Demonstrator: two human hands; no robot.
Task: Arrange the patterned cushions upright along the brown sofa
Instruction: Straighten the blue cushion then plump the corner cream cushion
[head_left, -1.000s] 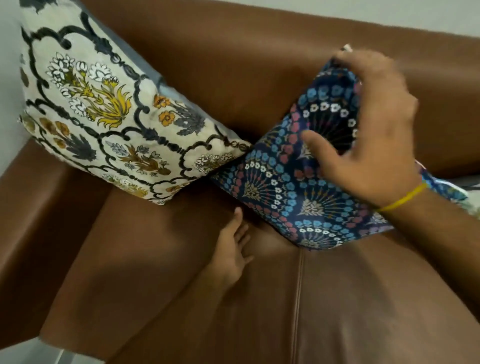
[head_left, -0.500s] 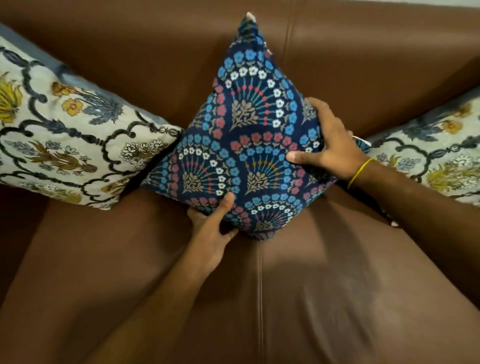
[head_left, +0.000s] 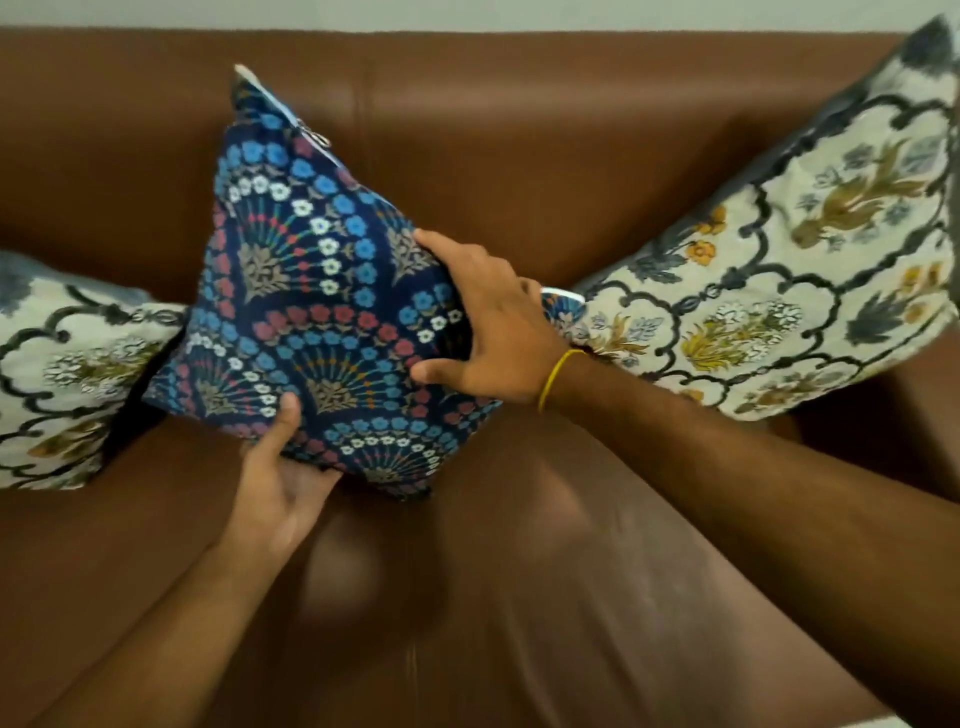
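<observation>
While the blue cushion stands on a corner mid-sofa, left hand grips its 6 o'clock edge, right hand clasps its 3 o'clock side. Cream cushions at 9 o'clock and 3 o'clock touch it.

1. Brown sofa fills nearly the whole view; smooth, leather-like upholstery with a soft sheen.
2. Backrest runs across the upper part, with a faint vertical seam near its middle.
3. Seat shows a vertical seam low in the view, dividing two cushions.
4. Pale grey-white wall visible as a narrow strip above the backrest.
5. Light is diffuse; broad dull highlights on the seat, darker shadow in the crease below the backrest.
6. Small pale patch at bottom right corner; cannot tell what it is.
</observation>
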